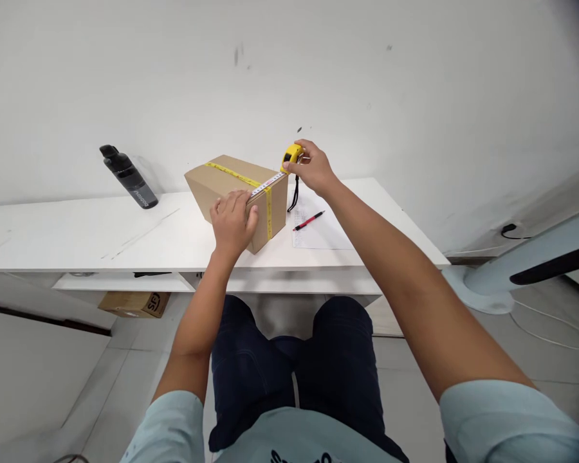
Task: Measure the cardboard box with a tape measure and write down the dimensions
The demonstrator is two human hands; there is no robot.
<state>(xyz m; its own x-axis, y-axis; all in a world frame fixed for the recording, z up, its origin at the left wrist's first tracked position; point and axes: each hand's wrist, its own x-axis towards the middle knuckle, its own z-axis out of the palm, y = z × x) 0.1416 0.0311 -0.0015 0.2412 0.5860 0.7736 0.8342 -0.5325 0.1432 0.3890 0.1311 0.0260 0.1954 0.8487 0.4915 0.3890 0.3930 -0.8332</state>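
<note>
A brown cardboard box (222,182) with yellow tape around it stands at an angle on the white table. My left hand (232,222) grips its near corner, fingers over the top edge and thumb on the end face. In my right hand (313,168) is a yellow tape measure (290,156), held at the box's far right corner. Its white blade (269,184) lies along the top edge between both hands; the blade's tip is hidden by my left fingers. A black wrist strap (295,195) dangles from the case.
Right of the box, a red and black pen (309,220) lies on a sheet of paper (325,238). A dark bottle (129,177) stands at the left, near the wall. Under the table (77,238) is a shelf (125,281), with another carton (135,304) below it.
</note>
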